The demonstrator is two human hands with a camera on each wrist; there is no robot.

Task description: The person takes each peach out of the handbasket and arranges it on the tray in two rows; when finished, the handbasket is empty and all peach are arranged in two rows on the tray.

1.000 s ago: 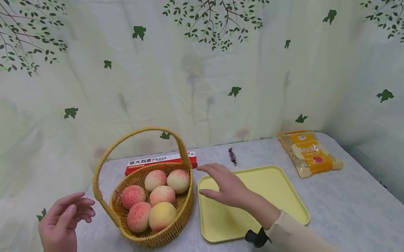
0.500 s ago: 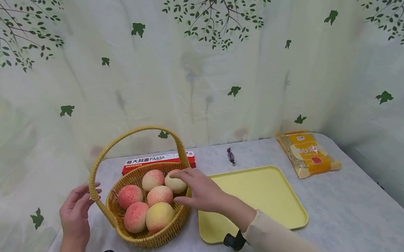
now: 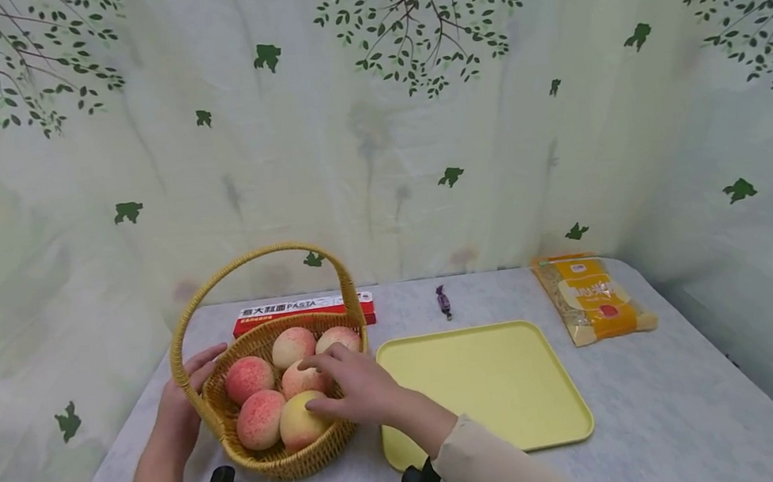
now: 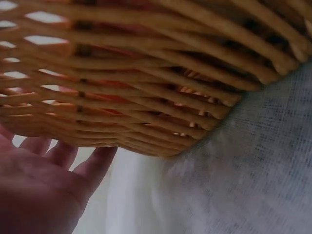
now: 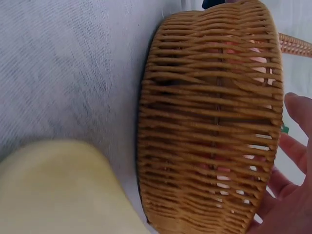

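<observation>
A woven wicker basket (image 3: 279,461) with a tall arched handle (image 3: 280,247) stands on the table, holding several pink and pale peaches (image 3: 260,420). My left hand (image 3: 180,408) is at the basket's left side, behind the handle's base; in the left wrist view its extended fingers (image 4: 100,165) lie along the woven wall. My right hand (image 3: 364,391) reaches over the right rim, fingers spread above the peaches. Its thumb overlaps the yellowish peach (image 3: 300,426) at the front, and its fingers partly hide the middle peach (image 3: 299,378).
A yellow tray (image 3: 482,389) lies right of the basket, beneath my right forearm. Behind the basket is a red and white pasta box (image 3: 301,306). A purple wrapped candy (image 3: 444,302) lies at the back, and an orange grain bag (image 3: 593,297) at the back right.
My left hand has moved right, from beside the basket to its wall. The right hand has moved left and down, from above the tray to over the peaches.
</observation>
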